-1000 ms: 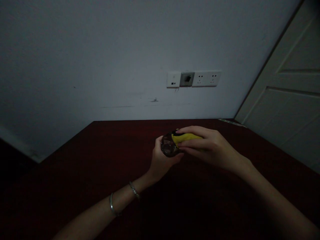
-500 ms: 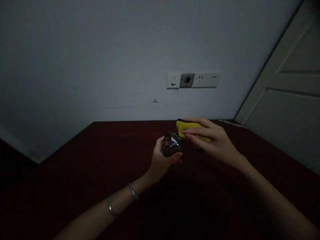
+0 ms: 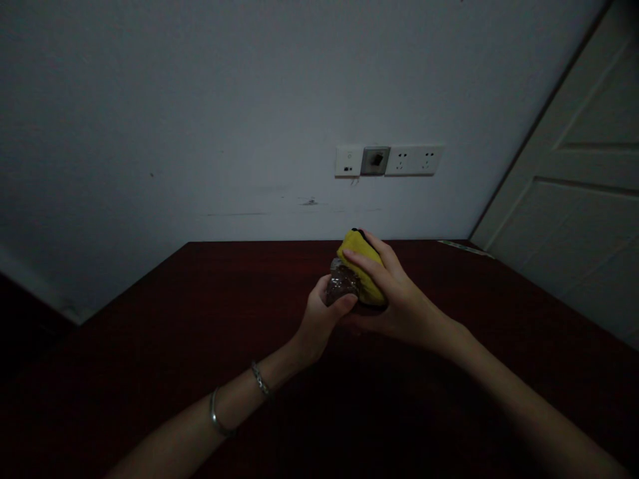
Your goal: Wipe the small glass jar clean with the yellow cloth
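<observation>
My left hand (image 3: 319, 319) is wrapped round a small clear glass (image 3: 341, 285), held above a dark red table (image 3: 210, 313). My right hand (image 3: 394, 299) grips a folded yellow cloth (image 3: 360, 269) and presses it against the glass's far side. The cloth covers part of the glass. Two thin metal bangles circle my left wrist. The room is dim.
A white wall rises behind the table, with a row of sockets and a switch plate (image 3: 388, 160) above the table's back edge. A pale panelled door (image 3: 579, 199) stands at the right. A thin light strip (image 3: 464, 247) lies at the table's far right corner.
My right hand has swung the yellow cloth from the top of the glass out to the right, then back against its far side. The left hand has barely moved.
</observation>
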